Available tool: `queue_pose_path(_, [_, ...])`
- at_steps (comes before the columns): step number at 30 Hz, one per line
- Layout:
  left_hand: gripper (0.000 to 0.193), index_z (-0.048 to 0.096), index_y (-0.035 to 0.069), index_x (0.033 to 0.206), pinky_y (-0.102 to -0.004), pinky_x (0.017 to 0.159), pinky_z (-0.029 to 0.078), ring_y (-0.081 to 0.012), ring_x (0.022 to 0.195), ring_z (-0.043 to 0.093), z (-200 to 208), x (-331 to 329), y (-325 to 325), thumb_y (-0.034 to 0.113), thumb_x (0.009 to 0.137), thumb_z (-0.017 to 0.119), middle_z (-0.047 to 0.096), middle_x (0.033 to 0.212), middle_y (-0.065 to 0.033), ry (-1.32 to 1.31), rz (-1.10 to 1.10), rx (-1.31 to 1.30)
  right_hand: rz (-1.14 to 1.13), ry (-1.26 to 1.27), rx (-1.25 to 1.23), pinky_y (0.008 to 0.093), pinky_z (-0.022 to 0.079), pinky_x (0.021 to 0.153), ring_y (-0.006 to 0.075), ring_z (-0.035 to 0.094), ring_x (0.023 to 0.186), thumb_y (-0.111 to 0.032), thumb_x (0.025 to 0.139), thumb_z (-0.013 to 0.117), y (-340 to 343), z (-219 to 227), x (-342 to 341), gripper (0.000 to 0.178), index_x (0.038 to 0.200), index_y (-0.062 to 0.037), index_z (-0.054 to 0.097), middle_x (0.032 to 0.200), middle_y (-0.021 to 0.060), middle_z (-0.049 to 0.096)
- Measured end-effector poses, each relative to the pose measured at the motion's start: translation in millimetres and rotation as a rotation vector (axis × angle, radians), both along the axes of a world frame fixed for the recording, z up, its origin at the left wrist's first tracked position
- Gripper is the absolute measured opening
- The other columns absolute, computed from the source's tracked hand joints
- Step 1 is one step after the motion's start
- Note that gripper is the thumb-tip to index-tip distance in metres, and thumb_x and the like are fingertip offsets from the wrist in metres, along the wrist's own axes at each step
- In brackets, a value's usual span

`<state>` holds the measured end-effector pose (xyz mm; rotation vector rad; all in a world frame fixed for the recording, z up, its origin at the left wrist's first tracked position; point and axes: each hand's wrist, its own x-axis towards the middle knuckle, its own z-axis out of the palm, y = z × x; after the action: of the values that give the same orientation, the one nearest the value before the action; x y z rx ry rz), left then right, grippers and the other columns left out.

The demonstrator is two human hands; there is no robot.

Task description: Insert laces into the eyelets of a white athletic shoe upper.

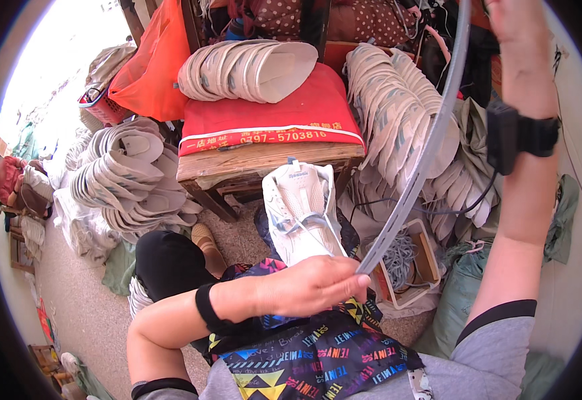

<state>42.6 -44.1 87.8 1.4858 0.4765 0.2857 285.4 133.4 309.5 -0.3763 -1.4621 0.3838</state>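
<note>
A white shoe upper (pixel 301 200) with grey-blue trim stands upright over my lap, toe part toward me, a lace crossing its front. My left hand (pixel 317 283) is closed in front of its lower end, thumb and fingers pinching a flat grey shoelace (pixel 424 163). From there the lace runs taut, up and to the right, and leaves the picture at the top. My right hand (pixel 521 27) is raised at the upper right edge, beside the lace. Its fingers are mostly cut off, so their grip does not show.
Nested white uppers (pixel 244 70) lie on a red-covered wooden stool (pixel 271 157). More stacks stand at the right (pixel 404 113) and on the floor at left (pixel 121 173). A white box (pixel 431 250) of grey laces sits by my right side, near a green sack (pixel 461 297).
</note>
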Motion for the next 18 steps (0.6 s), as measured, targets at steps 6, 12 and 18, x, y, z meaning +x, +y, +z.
queue_pose_path(6, [0.036, 0.063, 0.003, 0.083, -0.0235, 0.057, 0.046, -0.0075, 0.062, 0.057, 55.5, -32.4, 29.6, 0.026, 0.104, 0.046, 0.06, 0.069, -0.0023, -0.158, 0.481, 0.218, -0.523, -0.707, -0.196, 0.0289, 0.049, 0.081, 0.0125, 0.06, 0.082, -0.006, 0.087, 0.064, -4.7, -128.2, 20.8, 0.027, 0.113, -0.003, 0.061, 0.103, 0.004, 0.066])
queue_pose_path(12, [0.031, 0.062, 0.001, 0.083, -0.0268, 0.056, 0.039, -0.0099, 0.059, 0.047, -51.1, -50.0, 37.7, 0.021, 0.102, 0.048, 0.053, 0.069, -0.0029, 0.138, 0.923, 0.46, 0.183, -1.069, -0.676, 0.0347, 0.05, 0.073, 0.0253, 0.06, 0.08, -0.013, 0.083, 0.065, -109.5, -250.7, -17.2, 0.012, 0.092, -0.0049, 0.064, 0.086, 0.0109, 0.058])
queue_pose_path(18, [0.016, 0.065, 0.005, 0.093, -0.032, 0.057, 0.042, -0.0162, 0.062, 0.048, -88.8, -43.5, 18.3, 0.01, 0.081, 0.073, 0.048, 0.069, -0.005, 0.366, 0.769, 0.598, 0.255, -0.966, -0.813, 0.0334, 0.048, 0.071, 0.0248, 0.058, 0.079, -0.015, 0.082, 0.066, -128.5, -289.8, -22.5, 0.014, 0.093, -0.006, 0.062, 0.088, 0.0102, 0.054])
